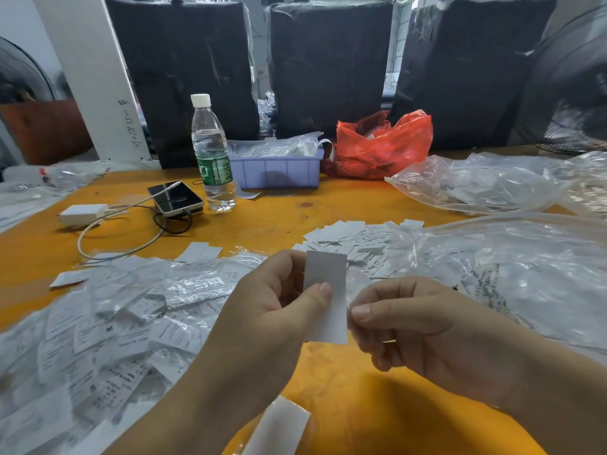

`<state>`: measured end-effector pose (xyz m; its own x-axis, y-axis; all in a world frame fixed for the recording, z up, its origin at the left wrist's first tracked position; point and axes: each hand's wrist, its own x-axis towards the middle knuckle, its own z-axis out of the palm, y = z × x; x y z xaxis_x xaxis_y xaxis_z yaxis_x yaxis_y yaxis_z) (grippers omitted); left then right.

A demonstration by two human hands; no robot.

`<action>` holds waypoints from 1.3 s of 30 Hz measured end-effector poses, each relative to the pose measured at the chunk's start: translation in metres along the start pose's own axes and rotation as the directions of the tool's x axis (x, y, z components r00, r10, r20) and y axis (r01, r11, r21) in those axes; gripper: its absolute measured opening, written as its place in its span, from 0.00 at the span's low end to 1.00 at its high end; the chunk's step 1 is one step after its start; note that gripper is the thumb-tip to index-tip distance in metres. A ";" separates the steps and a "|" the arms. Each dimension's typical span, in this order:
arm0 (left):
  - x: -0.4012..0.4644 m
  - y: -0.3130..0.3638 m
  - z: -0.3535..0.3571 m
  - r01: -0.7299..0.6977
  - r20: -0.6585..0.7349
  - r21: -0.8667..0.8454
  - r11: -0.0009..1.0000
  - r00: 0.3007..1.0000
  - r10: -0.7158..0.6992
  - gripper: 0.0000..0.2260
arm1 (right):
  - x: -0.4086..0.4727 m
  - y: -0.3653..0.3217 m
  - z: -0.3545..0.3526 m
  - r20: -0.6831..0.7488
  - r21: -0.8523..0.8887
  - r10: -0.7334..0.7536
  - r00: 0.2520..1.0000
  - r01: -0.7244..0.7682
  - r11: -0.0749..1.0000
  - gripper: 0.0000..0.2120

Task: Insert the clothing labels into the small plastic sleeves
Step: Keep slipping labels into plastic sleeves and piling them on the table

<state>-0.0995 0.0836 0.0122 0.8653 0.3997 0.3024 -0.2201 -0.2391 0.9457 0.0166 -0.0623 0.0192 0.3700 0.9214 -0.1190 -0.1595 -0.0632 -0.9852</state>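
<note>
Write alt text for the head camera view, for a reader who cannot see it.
Two hands hold a white label upright over an orange table: the left hand pinches its left edge and the right hand pinches its right edge. Heaps of labels and plastic sleeves lie to the left, with a water bottle behind.

You have one view, a wide-angle camera on your head, looking forward and down across the orange table [328,205]. It sits close over your hands, low in the frame, with the table's far edge and black bundles [331,67] up top.
</note>
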 end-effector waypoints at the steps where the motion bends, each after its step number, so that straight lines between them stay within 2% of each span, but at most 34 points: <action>1: 0.000 0.001 0.000 -0.006 -0.004 0.010 1.000 1.000 0.006 0.09 | -0.001 0.000 0.000 -0.014 -0.016 -0.007 1.000 0.007 1.000 0.03; 9: 0.001 0.002 -0.004 0.018 -0.110 0.052 0.998 0.994 -0.013 0.09 | -0.002 -0.005 -0.004 -0.163 0.011 -0.091 0.982 0.094 0.996 0.06; 11: 0.001 0.002 -0.004 0.017 -0.107 0.065 0.998 0.994 -0.010 0.09 | -0.002 -0.006 -0.004 -0.186 0.017 -0.098 0.978 0.103 0.995 0.09; 19: -0.005 0.002 0.002 -0.007 -0.031 0.135 0.991 0.999 0.011 0.08 | -0.002 -0.008 -0.005 -0.235 0.085 -0.148 0.961 0.172 0.981 0.09; 21: -0.005 0.002 0.003 0.000 -0.018 0.133 0.991 1.000 0.002 0.08 | -0.001 -0.008 -0.008 -0.212 0.091 -0.156 0.965 0.179 0.980 0.12; 24: -0.005 0.003 0.003 0.014 -0.020 0.132 0.991 1.000 -0.011 0.08 | -0.002 -0.007 -0.008 -0.158 0.071 -0.142 0.977 0.155 0.985 0.11; 29: -0.002 0.004 -0.002 0.027 -0.133 0.134 0.991 0.991 -0.009 0.06 | -0.003 -0.006 -0.004 -0.042 0.034 -0.114 0.993 0.116 0.993 0.09; 32: -0.001 0.004 -0.006 0.023 -0.215 0.194 0.981 0.976 0.019 0.14 | -0.004 -0.007 -0.003 0.010 -0.001 -0.108 0.994 0.108 0.994 0.07; 36: -0.002 0.008 -0.002 0.022 -0.190 0.211 0.977 0.982 0.019 0.08 | -0.005 -0.007 -0.002 0.054 -0.014 -0.102 0.993 0.103 0.995 0.06; 39: -0.003 0.009 0.000 0.055 -0.146 0.166 0.985 0.989 -0.031 0.12 | -0.005 -0.007 0.000 0.098 -0.044 -0.097 0.990 0.102 0.994 0.06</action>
<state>-0.1041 0.0804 0.0199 0.7965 0.5321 0.2871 -0.0942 -0.3599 0.9282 0.0157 -0.0668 0.0272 0.2922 0.9563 -0.0103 -0.0811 0.0140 -0.9966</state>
